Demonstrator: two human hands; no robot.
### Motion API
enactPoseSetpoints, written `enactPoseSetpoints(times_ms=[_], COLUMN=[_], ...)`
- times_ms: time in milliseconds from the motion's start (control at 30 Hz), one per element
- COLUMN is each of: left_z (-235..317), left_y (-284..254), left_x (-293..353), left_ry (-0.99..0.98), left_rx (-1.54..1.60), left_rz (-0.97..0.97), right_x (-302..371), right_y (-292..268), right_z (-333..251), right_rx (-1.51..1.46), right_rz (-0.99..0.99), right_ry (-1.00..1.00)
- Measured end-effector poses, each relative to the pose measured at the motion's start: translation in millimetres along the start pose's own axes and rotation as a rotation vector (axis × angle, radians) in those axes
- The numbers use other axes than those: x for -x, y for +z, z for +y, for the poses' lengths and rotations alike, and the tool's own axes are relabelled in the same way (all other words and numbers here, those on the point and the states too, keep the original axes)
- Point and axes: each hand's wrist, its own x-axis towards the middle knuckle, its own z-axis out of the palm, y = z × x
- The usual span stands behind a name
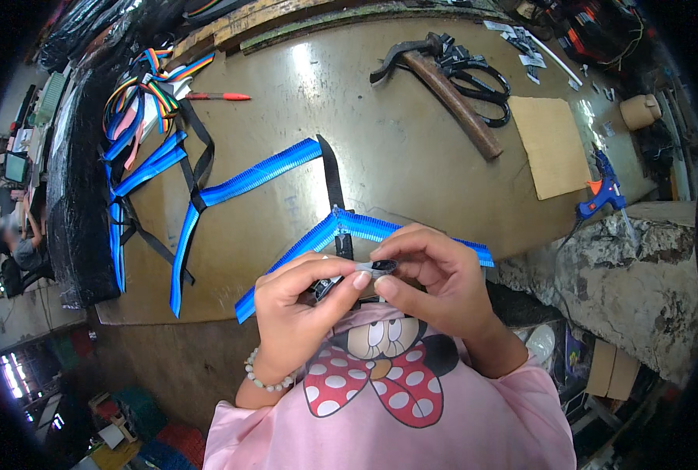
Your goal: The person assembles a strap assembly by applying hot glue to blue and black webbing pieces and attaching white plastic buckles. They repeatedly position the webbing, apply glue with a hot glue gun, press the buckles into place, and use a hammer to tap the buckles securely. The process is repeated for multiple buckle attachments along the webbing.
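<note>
Black strap (385, 266), curled into a small loop, sits just below the centre of the frame, pinched between thumb and fingers of both the left hand (302, 296) and the right hand (447, 283). Blue ribbon (374, 228) lies just beyond on the table (263, 125). A cardboard box (611, 370) stands at lower right, its inside hidden, and small white tags (532, 59) at upper right bear marks too fine to read.

Pink shirt (392, 442) with red polka-dot bow print (333, 385); bracelet (270, 386) of apparently pearly beads.
</note>
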Motion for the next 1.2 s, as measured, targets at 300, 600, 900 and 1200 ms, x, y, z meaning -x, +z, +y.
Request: enactPoseSetpoints(times_ms=[300, 600, 900, 1200], left_z=[-7, -22, -47, -52], left_y=[-6, -5, -9, -11], left_x=[2, -9, -35, -39], left_ry=[-0.039, -0.042, -0.178, -0.201], left_rx=[-0.057, -0.355, -0.354, -0.293], left_rz=[0.000, 0.036, 0.048, 0.058], right_x=[-1, -25, -59, -63], right_y=[1, -1, -5, -9], right_z=[5, 10, 26, 24], right_rx=[0.060, 0.768, 0.927, 0.952], right_rz=[0.024, 0.007, 0.003, -0.051], right_ry=[0.153, 0.007, 0.123, 0.176])
